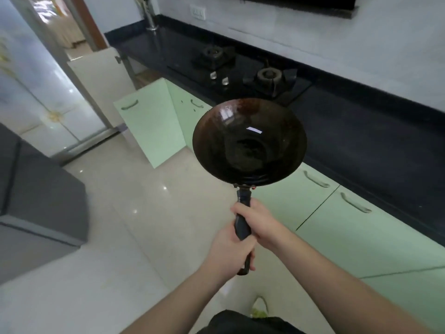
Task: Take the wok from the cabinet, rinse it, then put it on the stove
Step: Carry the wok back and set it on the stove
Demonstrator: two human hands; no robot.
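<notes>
Pale-green cabinet doors (pixel 149 121) stood open; left hand (pixel 228 251) and right hand (pixel 257 222) both gripped the dark round steel wok (pixel 249 143) by its handle (carried mid-air), likely heading next for rinsing at the chrome tap (pixel 149 14).

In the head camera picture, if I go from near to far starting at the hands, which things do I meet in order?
Left hand gripping the black handle end → right hand gripping it higher up → dark round metal wok → black two-burner gas stove on the black countertop → silver tap.
</notes>
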